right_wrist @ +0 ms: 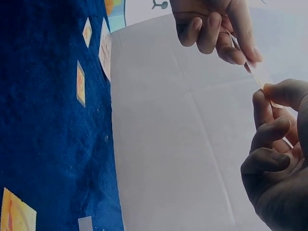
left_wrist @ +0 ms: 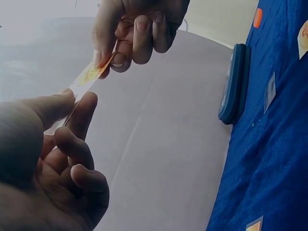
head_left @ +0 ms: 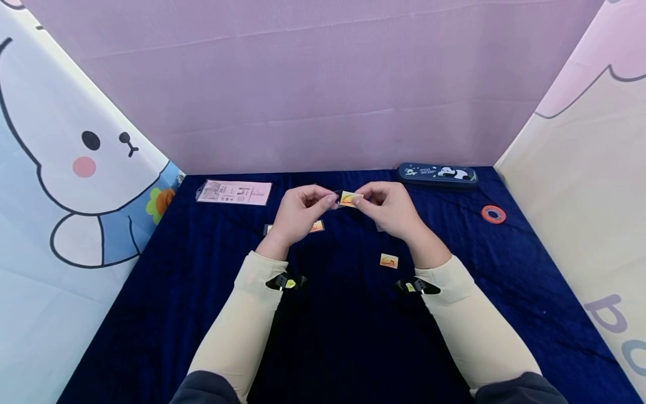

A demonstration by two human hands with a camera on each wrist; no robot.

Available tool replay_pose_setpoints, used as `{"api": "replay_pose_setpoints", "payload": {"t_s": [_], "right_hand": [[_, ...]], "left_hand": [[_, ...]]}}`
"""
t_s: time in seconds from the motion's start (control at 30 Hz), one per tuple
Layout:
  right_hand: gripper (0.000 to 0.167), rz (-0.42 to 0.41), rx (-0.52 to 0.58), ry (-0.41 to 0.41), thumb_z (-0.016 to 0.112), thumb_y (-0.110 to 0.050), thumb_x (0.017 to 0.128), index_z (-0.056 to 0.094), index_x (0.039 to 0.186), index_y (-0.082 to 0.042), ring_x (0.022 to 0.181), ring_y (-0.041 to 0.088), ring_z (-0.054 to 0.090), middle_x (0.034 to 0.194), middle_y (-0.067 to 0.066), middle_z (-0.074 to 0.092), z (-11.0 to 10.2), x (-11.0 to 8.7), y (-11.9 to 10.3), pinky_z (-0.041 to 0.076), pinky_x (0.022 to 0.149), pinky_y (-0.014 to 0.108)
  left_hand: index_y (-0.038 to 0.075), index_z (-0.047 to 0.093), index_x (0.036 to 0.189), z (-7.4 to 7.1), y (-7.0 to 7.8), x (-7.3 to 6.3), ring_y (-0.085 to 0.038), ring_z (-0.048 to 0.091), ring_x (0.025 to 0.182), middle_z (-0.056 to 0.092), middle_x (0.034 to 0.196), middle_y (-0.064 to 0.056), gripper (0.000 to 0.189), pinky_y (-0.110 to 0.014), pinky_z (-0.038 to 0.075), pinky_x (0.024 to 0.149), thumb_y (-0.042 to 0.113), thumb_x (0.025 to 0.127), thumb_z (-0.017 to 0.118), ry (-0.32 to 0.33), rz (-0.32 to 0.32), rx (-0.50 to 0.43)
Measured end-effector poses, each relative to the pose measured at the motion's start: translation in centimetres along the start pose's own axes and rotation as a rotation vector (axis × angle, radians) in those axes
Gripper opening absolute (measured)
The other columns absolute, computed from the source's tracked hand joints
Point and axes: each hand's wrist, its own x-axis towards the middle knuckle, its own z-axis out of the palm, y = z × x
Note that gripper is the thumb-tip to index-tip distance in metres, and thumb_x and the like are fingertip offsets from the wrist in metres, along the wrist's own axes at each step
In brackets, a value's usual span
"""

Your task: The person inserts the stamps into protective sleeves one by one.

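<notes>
My left hand [head_left: 301, 210] pinches a small clear plastic sleeve [left_wrist: 81, 90] between thumb and index finger. With thumb and forefinger, my right hand [head_left: 391, 207] pinches a yellow-orange postage stamp [head_left: 349, 198] with a perforated edge. The stamp overlaps the sleeve, raised above the table; how far it sits inside the sleeve cannot be made out. Another stamp [head_left: 388, 260] lies loose on the blue cloth near my right wrist. Two stamps in clear sleeves lie to the left, one nearer sleeved stamp [right_wrist: 81, 84] and one farther sleeved stamp [right_wrist: 87, 32], partly hidden by my left hand in the head view.
A pink ticket in a clear cover [head_left: 237, 192] lies at the back left of the blue cloth [head_left: 333, 336]. At the back right is a dark blue panda case [head_left: 438, 174], with an orange-red ring [head_left: 493, 214] before it. An empty-looking clear sleeve [left_wrist: 270, 92] lies below my right hand.
</notes>
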Motion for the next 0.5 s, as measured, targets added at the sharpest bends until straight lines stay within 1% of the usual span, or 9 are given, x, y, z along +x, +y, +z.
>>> {"api": "replay_pose_setpoints", "payload": {"t_s": [0.2,0.3,0.37,0.5], "right_hand": [[0.007,0.008,0.009,-0.005,0.074,-0.002,0.097,0.078,0.099,0.003,0.053,0.012,0.046,0.072,0.017,0.065,0.0,0.1,0.0,0.036,0.047,0.024],[0.007,0.012,0.006,-0.008,0.074,-0.002,0.097,0.078,0.099,0.003,0.054,0.012,0.046,0.074,0.018,0.066,-0.1,0.1,-0.2,0.036,0.049,0.024],[0.007,0.016,-0.006,-0.015,0.074,-0.004,0.097,0.079,0.099,0.0,0.054,0.013,0.046,0.074,0.016,0.067,-0.1,0.2,0.7,0.037,0.05,0.024],[0.007,0.018,-0.009,-0.032,0.074,-0.004,0.097,0.079,0.098,0.0,0.054,0.013,0.045,0.073,0.014,0.066,-0.2,0.3,1.0,0.036,0.049,0.025]], "left_hand": [[0.007,0.08,0.107,0.0,0.1,0.0,-0.021,0.073,0.085,0.078,0.092,-0.006,0.015,-0.037,0.058,0.072,0.02,0.102,0.072,-0.002,-0.006,-0.009],[0.008,0.08,0.107,0.0,0.1,0.0,-0.021,0.074,0.086,0.078,0.092,-0.004,0.015,-0.037,0.059,0.074,0.021,0.102,0.073,-0.01,-0.007,-0.007],[0.009,0.08,0.106,0.0,0.1,-0.1,-0.021,0.073,0.085,0.078,0.092,-0.003,0.015,-0.036,0.058,0.074,0.021,0.101,0.073,-0.012,-0.005,-0.002],[0.009,0.081,0.106,0.0,0.2,-0.1,-0.02,0.071,0.082,0.077,0.095,-0.003,0.014,-0.03,0.056,0.07,0.02,0.101,0.074,-0.009,-0.013,0.018]]}}
